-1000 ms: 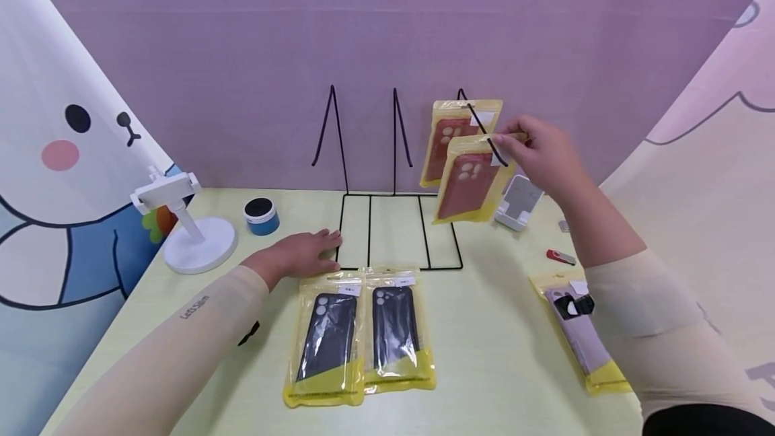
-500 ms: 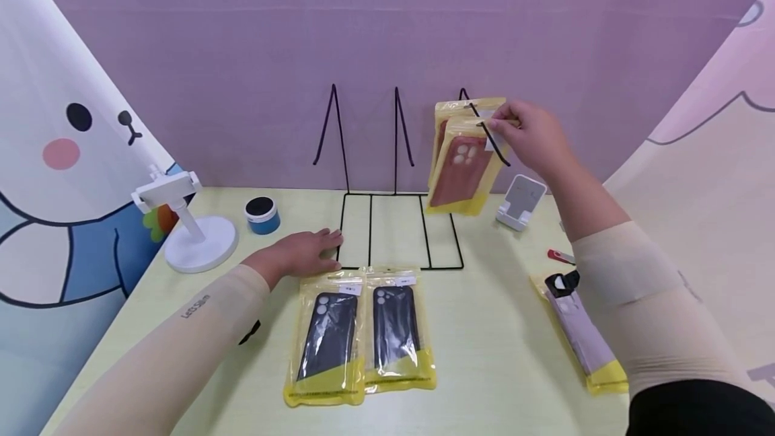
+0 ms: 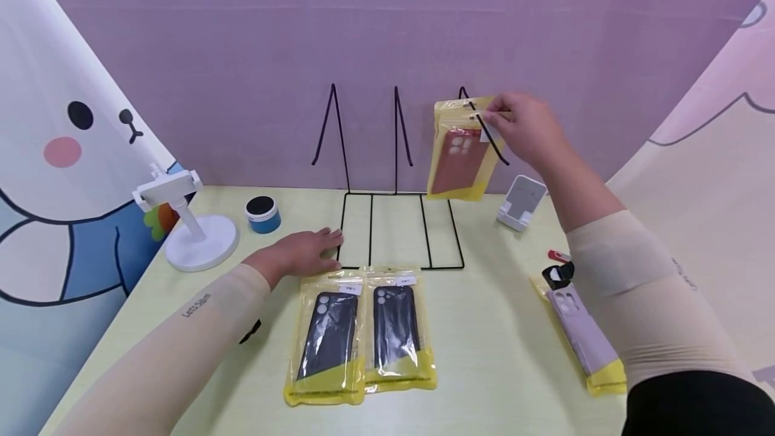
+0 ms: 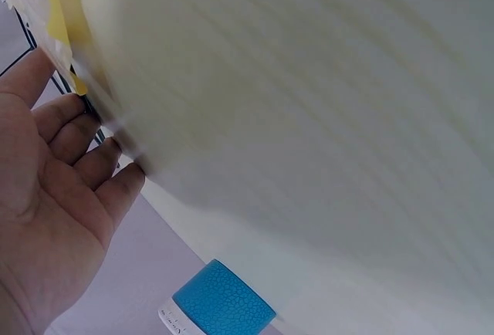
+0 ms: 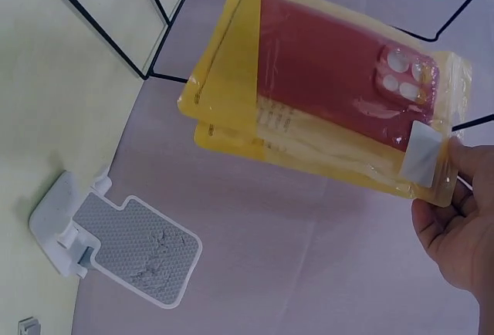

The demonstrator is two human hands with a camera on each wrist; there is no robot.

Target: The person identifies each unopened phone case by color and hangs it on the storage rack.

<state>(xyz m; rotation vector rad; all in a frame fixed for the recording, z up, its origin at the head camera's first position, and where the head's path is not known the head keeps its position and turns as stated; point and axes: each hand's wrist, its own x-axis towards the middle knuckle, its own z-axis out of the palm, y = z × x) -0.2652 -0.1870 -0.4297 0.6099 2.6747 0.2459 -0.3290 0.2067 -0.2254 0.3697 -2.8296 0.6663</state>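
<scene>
My right hand (image 3: 525, 128) pinches the top corner of a yellow-edged clear bag with a red phone case (image 3: 461, 160) inside. That bag hangs on the right hook of a black wire display rack (image 3: 396, 194), close in front of a second such bag (image 3: 445, 105), which it mostly covers. In the right wrist view the thumb and fingers grip the bag (image 5: 340, 72) by its labelled end. My left hand (image 3: 299, 253) lies with fingers extended on the left side of the rack's base. Two bagged black phone cases (image 3: 327, 338) (image 3: 396, 328) lie just in front of the base.
A white phone stand (image 3: 200, 241) and a blue jar (image 3: 263, 215) stand at the left. Behind my right forearm are a small white phone holder (image 3: 521, 203), a red USB stick (image 3: 558, 256) and a bagged lilac phone case (image 3: 581, 335). The rack's left and middle hooks hold no bags.
My right hand has moved back and up along the right hook, sliding the front bag against the one behind. The left hand has stayed in place.
</scene>
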